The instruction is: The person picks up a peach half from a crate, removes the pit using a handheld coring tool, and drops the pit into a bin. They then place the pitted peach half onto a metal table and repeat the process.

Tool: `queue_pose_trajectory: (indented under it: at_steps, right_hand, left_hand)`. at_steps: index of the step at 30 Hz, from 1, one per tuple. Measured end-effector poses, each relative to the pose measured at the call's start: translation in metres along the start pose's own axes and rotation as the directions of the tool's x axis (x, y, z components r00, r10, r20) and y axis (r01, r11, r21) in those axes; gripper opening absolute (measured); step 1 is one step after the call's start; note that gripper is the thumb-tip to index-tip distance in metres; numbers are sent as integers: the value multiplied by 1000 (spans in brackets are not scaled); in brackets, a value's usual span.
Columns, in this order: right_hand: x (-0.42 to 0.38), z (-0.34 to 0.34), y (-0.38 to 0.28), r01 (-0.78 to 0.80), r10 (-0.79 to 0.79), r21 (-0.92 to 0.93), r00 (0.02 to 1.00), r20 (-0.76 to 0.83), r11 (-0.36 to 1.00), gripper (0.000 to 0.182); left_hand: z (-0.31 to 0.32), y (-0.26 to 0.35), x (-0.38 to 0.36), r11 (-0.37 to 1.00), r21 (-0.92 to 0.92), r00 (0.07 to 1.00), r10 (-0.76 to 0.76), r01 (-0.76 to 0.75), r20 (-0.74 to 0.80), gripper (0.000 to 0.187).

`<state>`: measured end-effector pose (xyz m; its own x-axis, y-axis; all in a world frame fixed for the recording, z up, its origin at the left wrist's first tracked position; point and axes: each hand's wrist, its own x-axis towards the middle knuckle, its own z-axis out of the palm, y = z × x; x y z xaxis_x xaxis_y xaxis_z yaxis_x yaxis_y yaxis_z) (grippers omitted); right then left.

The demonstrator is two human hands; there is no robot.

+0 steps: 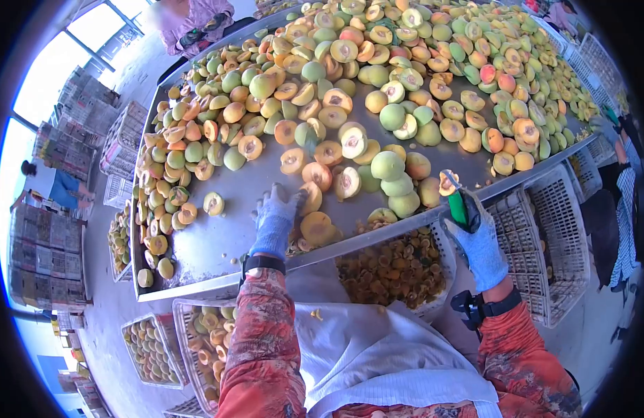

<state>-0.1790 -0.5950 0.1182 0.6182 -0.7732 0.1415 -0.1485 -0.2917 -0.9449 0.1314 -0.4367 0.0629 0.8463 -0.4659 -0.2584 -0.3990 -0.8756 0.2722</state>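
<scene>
My left hand (275, 219), in a blue-grey glove, lies over the metal table with its fingers spread. Its fingertips are right beside a halved peach (310, 198), and another cut half (317, 228) lies just to the right. In my right hand (478, 237), also gloved, is a green-handled knife (458, 207), pointing up. At the knife's metal tip is a small piece of fruit (447, 182) with brown in its middle. A cluster of green-yellow peaches (396, 182) sits between my hands.
Cut peaches are heaped over the metal table (224, 240), which has a raised rim. Below its near edge is a crate of brown scraps (395, 268). White crates (559, 237) stand at right, fruit crates (153, 350) at left. A person (197, 24) is across the table.
</scene>
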Motion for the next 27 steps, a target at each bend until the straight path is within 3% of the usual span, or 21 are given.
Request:
queue_pose_trajectory:
  at_steps: [2, 4, 5, 6, 8, 9, 10, 11, 12, 14, 15, 17, 18, 19, 20, 21, 23, 24, 25, 26, 27]
  right_hand:
    - [-24, 1, -17, -96, 96, -11, 995, 38, 995, 48]
    - [-44, 4, -9, -286, 277, 81, 954, 113, 955, 49]
    - [-53, 5, -9, -200, 201, -26, 971, 127, 980, 50]
    - [-61, 4, -13, -230, 234, -47, 959, 161, 972, 52]
    - [-78, 6, -17, -225, 222, 5, 966, 129, 974, 51]
    - [-83, 5, -11, -220, 219, -1, 968, 122, 975, 51]
    - [-86, 5, 0, -121, 191, -350, 966, 172, 929, 48]
    - [-93, 5, 10, 5, 188, -647, 955, 228, 762, 46]
    - [-101, 6, 17, 8, 186, -649, 955, 230, 761, 46]
    - [-101, 13, 14, 167, 309, -832, 875, 372, 529, 43]
    - [-103, 18, 11, 126, 239, -768, 908, 345, 628, 42]
    - [-100, 39, -7, 119, 18, -453, 958, 288, 884, 42]
    - [-95, 53, -12, 165, -118, -167, 958, 260, 972, 40]
    - [-93, 63, -30, -316, 233, 185, 901, 366, 930, 34]
    - [-90, 66, -57, -671, 483, 329, 722, 496, 665, 29]
    - [-93, 75, -54, -678, 463, 423, 727, 507, 601, 29]
    - [-94, 80, -46, -683, 447, 505, 729, 518, 528, 30]
    - [-91, 78, -43, -423, 264, 349, 869, 419, 836, 33]
    - [-91, 76, -39, -82, 26, 135, 927, 375, 987, 36]
    - [-93, 75, -35, -93, 36, 132, 924, 382, 987, 36]
    - [-94, 74, -31, 88, -97, 43, 932, 348, 995, 38]
  left_hand:
    - [4, 22, -11, 996, 15, 996, 86, -86, 9, 72]
    - [11, 39, -23, 988, -11, 988, 157, -157, 14, 68]
    - [11, 44, -27, 976, -34, 976, 217, -216, 14, 65]
    - [15, 44, -25, 973, -39, 974, 226, -226, 6, 65]
    - [28, 39, -19, 842, -380, 917, 293, -382, -272, 53]
    - [30, 35, -20, 698, -553, 888, 309, -454, -340, 47]
    - [32, 31, -19, 454, -772, 892, 296, -446, -342, 52]
    - [11, 33, -40, 198, -947, 947, 252, -254, -201, 51]
    - [-13, 34, -67, -83, -996, 967, 248, -29, -49, 50]
    - [-13, 13, -83, -301, -923, 930, 345, 238, 127, 42]
    - [0, 3, -86, -393, -879, 933, 332, 271, 139, 40]
    - [18, -5, -108, -537, -739, 896, 393, 406, 206, 37]
    - [4, 8, -136, -563, -718, 901, 374, 409, 220, 38]
    - [13, 9, -145, -581, -718, 907, 382, 384, 176, 38]
    - [22, 9, -154, -601, -714, 912, 388, 358, 131, 40]
    - [17, 14, -171, -517, -792, 905, 412, 325, 103, 45]
    - [19, 17, -196, -369, -910, 905, 425, 191, 18, 57]
    - [29, 9, -199, -307, -930, 890, 454, 200, 41, 56]
    - [19, 8, -211, -219, -921, 844, 508, 321, 173, 55]
    - [9, 7, -221, -127, -893, 780, 550, 432, 299, 53]
    - [13, 0, -224, -131, -889, 781, 545, 439, 305, 53]
